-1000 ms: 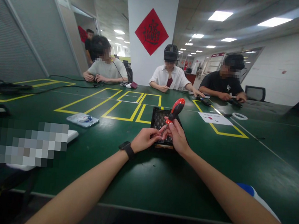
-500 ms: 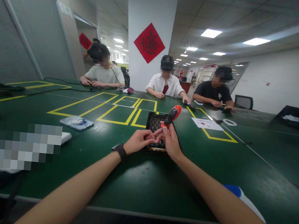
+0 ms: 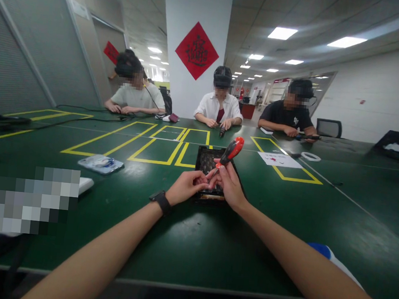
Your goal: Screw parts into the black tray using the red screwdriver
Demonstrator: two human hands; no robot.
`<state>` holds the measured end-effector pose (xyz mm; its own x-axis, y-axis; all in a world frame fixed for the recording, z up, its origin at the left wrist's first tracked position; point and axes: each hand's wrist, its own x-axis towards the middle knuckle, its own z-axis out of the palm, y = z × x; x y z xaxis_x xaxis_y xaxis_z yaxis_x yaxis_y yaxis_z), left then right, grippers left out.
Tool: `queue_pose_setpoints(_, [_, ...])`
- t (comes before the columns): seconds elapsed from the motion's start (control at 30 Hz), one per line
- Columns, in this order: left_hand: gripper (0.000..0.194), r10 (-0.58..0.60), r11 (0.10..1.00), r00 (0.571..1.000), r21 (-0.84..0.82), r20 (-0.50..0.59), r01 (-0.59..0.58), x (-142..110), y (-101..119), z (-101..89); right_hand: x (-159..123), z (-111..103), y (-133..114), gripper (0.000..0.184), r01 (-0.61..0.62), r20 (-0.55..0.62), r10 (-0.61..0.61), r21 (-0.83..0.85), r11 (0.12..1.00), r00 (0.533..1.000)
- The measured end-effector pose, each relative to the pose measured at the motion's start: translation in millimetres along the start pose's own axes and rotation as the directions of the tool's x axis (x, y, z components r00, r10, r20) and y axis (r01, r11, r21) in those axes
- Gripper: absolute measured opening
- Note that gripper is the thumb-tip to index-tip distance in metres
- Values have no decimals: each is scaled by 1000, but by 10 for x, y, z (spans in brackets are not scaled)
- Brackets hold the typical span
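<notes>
Screwdriver [image 3: 233,150] slanting over black tray [image 3: 203,159], table's near side. Left hand [image 3: 186,189] pinching narrow by tip, contents unclear; right hand [image 3: 231,189] holding its collar. I'm judging it light, stiff; thick far handle offering surest hold.

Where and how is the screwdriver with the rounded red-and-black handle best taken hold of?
Probably around the thick part of the rounded red-and-black handle, coming from the upper right: it tilts up and rightward, its broad end standing free. The thin shaft looks less suitable, slanting down and left where the right hand and left hand crowd together.
</notes>
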<state>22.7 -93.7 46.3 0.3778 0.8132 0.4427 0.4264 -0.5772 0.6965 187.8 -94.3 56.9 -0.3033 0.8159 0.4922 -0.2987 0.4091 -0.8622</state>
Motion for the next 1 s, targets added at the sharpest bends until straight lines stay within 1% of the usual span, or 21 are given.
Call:
queue_pose_setpoints(0.17, [26, 38, 999, 998, -1, 43, -38, -13, 3, 8, 9, -33, -6, 35, -17, 7, 17, -4, 1000, 1000])
queue_pose_setpoints(0.23, [26, 24, 999, 998, -30, 55, -23, -15, 29, 13, 9, -36, 1, 35, -8, 6, 8, -8, 1000, 1000])
queue_pose_setpoints(0.37, [30, -37, 995, 999, -87, 25, 39, -11, 35, 19, 4, -21, 12, 35, -6, 21, 6, -1, 1000, 1000])
queue_pose_setpoints(0.47, [30, -39, 998, 999, -50, 25, 41, -9, -1, 6, 0, -13, 14, 34, -13, 44, 13, 6, 1000, 999])
queue_pose_setpoints(0.67, [29, 25, 998, 994, -58, 104, -19, -10, 14, -36, 3, -29, 23, 34, -10, 35, 9, 20, 1000, 999])
queue_pose_setpoints(0.87, [29, -1, 999, 996, -39, 92, 4, -9, 30, -37, -1, -22, 9, 35, 0, 43, 0, 8, 1000, 999])
queue_pose_setpoints(1.0, [24, 35, 999, 990, 18, 134, -38, -7, -3, -73, -4, -24, 7, 36, -3, 57, 3, 9, 1000, 998])
